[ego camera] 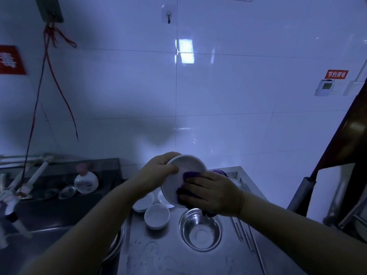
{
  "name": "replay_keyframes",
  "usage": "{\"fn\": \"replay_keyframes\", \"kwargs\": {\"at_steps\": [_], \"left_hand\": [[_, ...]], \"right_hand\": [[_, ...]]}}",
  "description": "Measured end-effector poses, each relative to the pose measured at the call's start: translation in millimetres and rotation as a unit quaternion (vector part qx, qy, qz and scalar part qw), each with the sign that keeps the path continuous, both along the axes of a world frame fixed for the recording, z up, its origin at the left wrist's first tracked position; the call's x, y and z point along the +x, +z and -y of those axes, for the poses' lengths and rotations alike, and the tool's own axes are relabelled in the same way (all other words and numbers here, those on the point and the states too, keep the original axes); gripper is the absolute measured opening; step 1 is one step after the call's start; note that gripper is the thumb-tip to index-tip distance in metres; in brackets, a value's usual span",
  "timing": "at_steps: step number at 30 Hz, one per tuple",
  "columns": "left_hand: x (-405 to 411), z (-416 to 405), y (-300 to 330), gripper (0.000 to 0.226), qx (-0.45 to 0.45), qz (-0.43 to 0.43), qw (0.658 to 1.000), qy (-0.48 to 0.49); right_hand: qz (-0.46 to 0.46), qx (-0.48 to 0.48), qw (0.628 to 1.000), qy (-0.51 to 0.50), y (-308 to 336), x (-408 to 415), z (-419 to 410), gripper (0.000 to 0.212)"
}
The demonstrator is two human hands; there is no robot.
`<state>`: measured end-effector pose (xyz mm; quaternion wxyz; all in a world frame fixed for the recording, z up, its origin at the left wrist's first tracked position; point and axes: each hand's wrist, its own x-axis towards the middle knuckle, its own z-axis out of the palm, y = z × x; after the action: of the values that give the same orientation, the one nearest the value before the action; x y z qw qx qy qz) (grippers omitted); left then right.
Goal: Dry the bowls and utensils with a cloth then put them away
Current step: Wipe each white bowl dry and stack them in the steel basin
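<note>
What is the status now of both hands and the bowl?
Left hand grips white bowl by rim, tilted. Right hand presses purple cloth inside it. Nothing in the way.

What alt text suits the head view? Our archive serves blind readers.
The left hand holds a white bowl tilted while the right hand wipes it with a purple cloth, above a steel counter holding more bowls.

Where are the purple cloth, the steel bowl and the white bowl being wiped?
purple cloth (190, 175): head view, on the fold above the right hand's fingers.
steel bowl (200, 229): head view, on its inner wall.
white bowl being wiped (187, 162): head view, on its upper surface.
</note>
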<state>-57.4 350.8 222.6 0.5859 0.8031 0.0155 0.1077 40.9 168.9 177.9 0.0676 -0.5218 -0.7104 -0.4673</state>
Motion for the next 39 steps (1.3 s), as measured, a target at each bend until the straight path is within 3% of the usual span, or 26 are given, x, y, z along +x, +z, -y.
{"fn": "replay_keyframes", "kwargs": {"at_steps": [2,5,8,11,16,22,24,28,31,34,37,39], "left_hand": [[-0.8,3.6,0.7,0.037,-0.055,0.003,0.998,0.025],[-2.3,28.8,-17.9,0.040,-0.175,0.076,0.977,0.097],[-0.8,48.0,-30.0,0.031,-0.195,0.128,0.962,0.140],[-0.6,43.3,-25.3,0.028,-0.167,0.120,0.969,0.140],[-1.0,31.4,-22.2,0.028,-0.062,0.130,0.986,0.085],[6.9,10.3,7.9,0.035,0.036,0.001,0.999,-0.017],[4.8,9.7,4.6,0.039,-0.011,0.008,1.000,0.007],[2.4,41.8,-24.1,0.037,-0.131,0.116,0.979,0.109],[3.6,49.8,-27.8,0.032,-0.156,0.151,0.966,0.144],[2.3,38.0,-26.3,0.026,-0.116,0.154,0.975,0.110],[-0.6,30.0,-23.7,0.030,-0.039,0.164,0.983,0.077],[0.1,22.7,-17.8,0.033,0.006,0.126,0.991,0.051]], "right_hand": [[-0.019,0.025,0.999,-0.025,5.6,-1.7,1.1,0.014],[-0.084,0.114,0.987,-0.081,7.5,-15.1,-9.6,0.015],[-0.147,0.158,0.971,-0.108,-5.5,-32.1,-26.0,0.021],[-0.160,0.144,0.971,-0.101,-16.4,-34.2,-25.3,0.024],[-0.061,0.045,0.996,-0.048,-11.9,-4.4,-2.6,0.017],[0.023,-0.001,0.999,-0.027,1.1,9.9,10.8,0.016],[-0.023,0.047,0.997,-0.050,1.0,1.3,5.6,0.014],[-0.156,0.176,0.965,-0.117,-3.3,-22.0,-15.6,0.017],[-0.203,0.188,0.954,-0.117,-14.5,-34.5,-28.0,0.024],[-0.170,0.136,0.971,-0.098,-19.1,-26.6,-20.3,0.029],[-0.093,0.067,0.991,-0.074,-13.9,-8.2,-4.9,0.021],[-0.043,0.026,0.997,-0.056,-10.2,0.5,1.9,0.017]]}}
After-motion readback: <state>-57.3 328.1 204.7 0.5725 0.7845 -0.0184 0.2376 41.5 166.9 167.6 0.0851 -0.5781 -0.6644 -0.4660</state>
